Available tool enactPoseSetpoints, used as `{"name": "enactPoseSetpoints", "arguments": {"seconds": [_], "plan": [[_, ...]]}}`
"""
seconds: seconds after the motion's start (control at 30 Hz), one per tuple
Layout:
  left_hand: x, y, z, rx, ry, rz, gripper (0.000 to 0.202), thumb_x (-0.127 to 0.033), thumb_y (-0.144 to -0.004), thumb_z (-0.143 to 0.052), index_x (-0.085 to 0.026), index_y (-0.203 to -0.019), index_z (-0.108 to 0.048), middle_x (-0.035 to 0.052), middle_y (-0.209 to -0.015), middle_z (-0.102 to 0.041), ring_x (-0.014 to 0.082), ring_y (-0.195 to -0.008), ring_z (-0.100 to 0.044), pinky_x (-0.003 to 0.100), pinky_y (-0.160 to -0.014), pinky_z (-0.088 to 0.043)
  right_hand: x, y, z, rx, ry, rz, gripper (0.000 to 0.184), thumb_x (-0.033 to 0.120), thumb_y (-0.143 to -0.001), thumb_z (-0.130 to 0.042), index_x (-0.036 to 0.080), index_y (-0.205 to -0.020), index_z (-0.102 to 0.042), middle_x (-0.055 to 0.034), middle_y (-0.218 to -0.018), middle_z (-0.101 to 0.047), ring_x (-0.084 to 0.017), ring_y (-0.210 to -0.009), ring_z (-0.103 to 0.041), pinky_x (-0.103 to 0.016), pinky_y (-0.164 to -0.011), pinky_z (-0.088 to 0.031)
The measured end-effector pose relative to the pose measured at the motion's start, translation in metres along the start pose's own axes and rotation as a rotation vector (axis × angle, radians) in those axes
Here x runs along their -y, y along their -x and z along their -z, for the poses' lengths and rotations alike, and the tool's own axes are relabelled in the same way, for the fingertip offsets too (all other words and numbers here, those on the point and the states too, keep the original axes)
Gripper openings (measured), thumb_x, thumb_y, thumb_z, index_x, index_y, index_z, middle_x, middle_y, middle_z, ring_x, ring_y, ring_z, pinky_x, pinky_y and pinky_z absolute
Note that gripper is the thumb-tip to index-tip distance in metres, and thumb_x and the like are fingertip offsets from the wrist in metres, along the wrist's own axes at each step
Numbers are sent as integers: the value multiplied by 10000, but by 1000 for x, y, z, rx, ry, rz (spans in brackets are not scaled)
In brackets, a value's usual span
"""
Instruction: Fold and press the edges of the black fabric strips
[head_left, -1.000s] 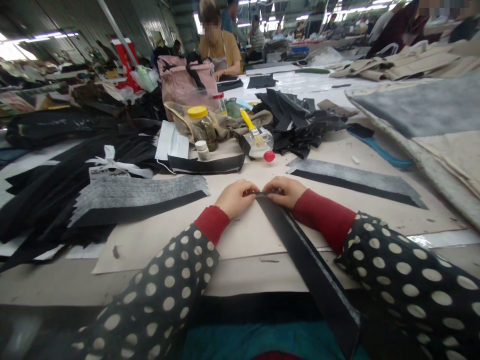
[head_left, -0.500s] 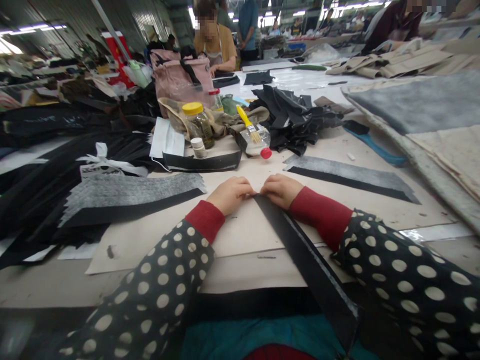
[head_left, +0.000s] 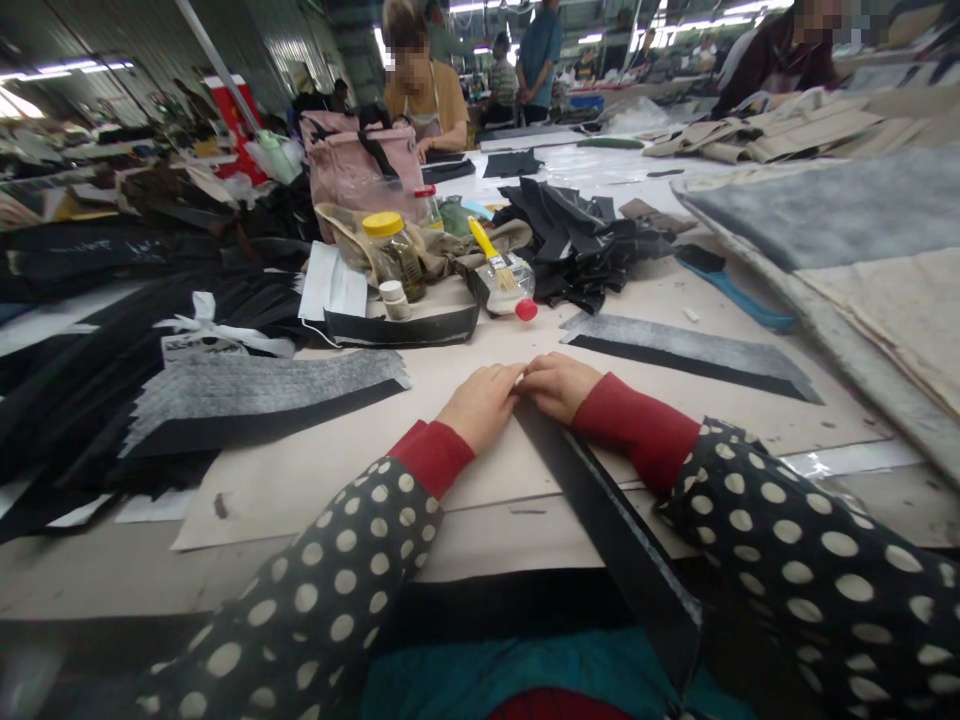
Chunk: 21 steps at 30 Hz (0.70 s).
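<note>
A long black strip (head_left: 600, 520) runs from the table's near edge up to both my hands. My left hand (head_left: 480, 405) lies on its far end with fingers curled down, pressing the strip's left edge. Touching it fingertip to fingertip, my right hand (head_left: 559, 385) pinches the same end from the right. The strip rests on a sheet of beige cardboard (head_left: 300, 470). Both my sleeves are black with white dots and red cuffs.
Grey-and-black strips lie at left (head_left: 255, 395) and right (head_left: 690, 350). Behind the hands stand a yellow-lidded jar (head_left: 390, 255), a small white pot (head_left: 392, 298) and a yellow-handled brush (head_left: 491, 255) on a plastic container. A black fabric pile (head_left: 577, 240) and a pink bag (head_left: 360, 165) sit farther back. A person (head_left: 424, 95) works across the table.
My left hand has slid a little toward me and rightward along the strip's end. The right hand stays at the strip's tip. The camera has shifted slightly.
</note>
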<state>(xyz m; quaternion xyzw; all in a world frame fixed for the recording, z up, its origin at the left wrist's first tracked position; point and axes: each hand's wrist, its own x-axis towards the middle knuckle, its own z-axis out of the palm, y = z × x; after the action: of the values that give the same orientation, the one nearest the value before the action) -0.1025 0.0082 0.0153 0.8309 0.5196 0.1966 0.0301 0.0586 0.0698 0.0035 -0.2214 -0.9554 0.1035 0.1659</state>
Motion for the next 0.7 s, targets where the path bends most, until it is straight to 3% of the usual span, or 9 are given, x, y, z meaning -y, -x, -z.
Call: {"name": "enactPoseSetpoints", "arguments": {"seconds": [0.17, 0.27, 0.47, 0.7], "plan": [[0, 2, -5, 61, 4, 45, 302, -137, -778, -475, -132, -1079, -490, 68, -973, -559, 176, -897, -504, 313, -838, -409, -12, 8, 17, -122, -217, -263, 246, 198, -739, -466, 149, -903, -642, -56, -819, -610, -133, -705, -538, -251, -647, -435], [3, 2, -4, 69, -4, 11, 259, -152, -788, -466, -142, -1041, -520, 65, -966, -553, 175, -900, -502, 306, -839, -407, -14, 12, 24, -97, -241, -314, 231, 244, -729, -495, 149, -878, -645, -48, -783, -604, -124, -666, -533, -236, -602, -425], [3, 3, -2, 80, -26, -14, 235, -176, -806, -438, -192, -1010, -553, 42, -913, -543, 163, -873, -502, 293, -814, -413, -9, 11, 21, 23, -185, -285, 199, 224, -711, -509, 157, -832, -652, -32, -728, -578, -106, -605, -501, -228, -581, -406], [4, 4, -3, 73, -71, -43, 264, -194, -835, -388, -227, -1020, -573, 39, -875, -531, 151, -842, -500, 279, -786, -414, -10, 11, 21, 42, -50, -96, 216, 127, -703, -467, 155, -822, -645, -45, -757, -562, -119, -663, -504, -233, -635, -406]]}}
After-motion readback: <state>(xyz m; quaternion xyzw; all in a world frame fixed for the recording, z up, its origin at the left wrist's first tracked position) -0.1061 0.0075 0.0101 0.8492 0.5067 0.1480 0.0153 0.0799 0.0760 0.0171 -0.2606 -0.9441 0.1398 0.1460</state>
